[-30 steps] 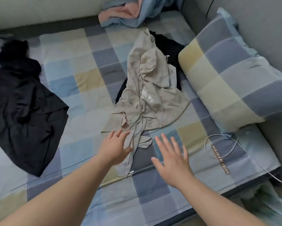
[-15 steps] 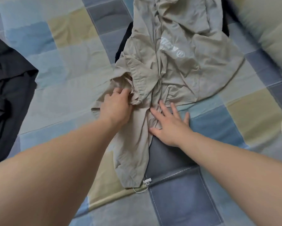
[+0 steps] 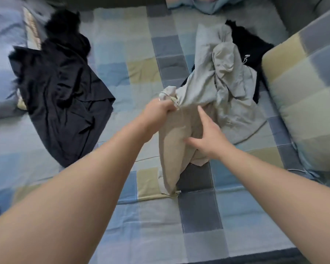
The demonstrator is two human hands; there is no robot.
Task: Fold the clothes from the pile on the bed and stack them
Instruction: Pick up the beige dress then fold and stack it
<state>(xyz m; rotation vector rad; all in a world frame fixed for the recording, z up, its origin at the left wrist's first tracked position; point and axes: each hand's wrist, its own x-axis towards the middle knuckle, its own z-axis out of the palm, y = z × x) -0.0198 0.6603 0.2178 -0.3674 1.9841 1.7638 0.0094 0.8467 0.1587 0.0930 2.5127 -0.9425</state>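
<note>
looking down at a bed (image 3: pixel 122 216) with a blue, grey and yellow checked sheet. got a crumpled beige garment (image 3: pixel 204 92) lying right of centre on it, partly on top of a black garment (image 3: pixel 244 40) that pokes out behind and to the right. gripping a bunched-up bit of the beige garment's near left edge with the left hand (image 3: pixel 160 109), fingers curled tight round the fabric, that corner lifted off the sheet. right hand (image 3: pixel 208 136) just beside it, open, fingers spread and laid against the beige cloth a little lower, thumb pointing left. hanging from there toward the near side of the bed, a long beige leg or sleeve, can't tell which, ending in a little white drawstring toggle (image 3: pixel 176 192) on the sheet. over on the left, well apart, a second black garment (image 3: pixel 65 96) spread out loose and wrinkled. checked pillow (image 3: pixel 309 96) along the right side, just beside the pile. light blue and pink cloth (image 3: pixel 204 4) bundled at the far end. kinda blurry all over, so no fine detail on the fabric.
</note>
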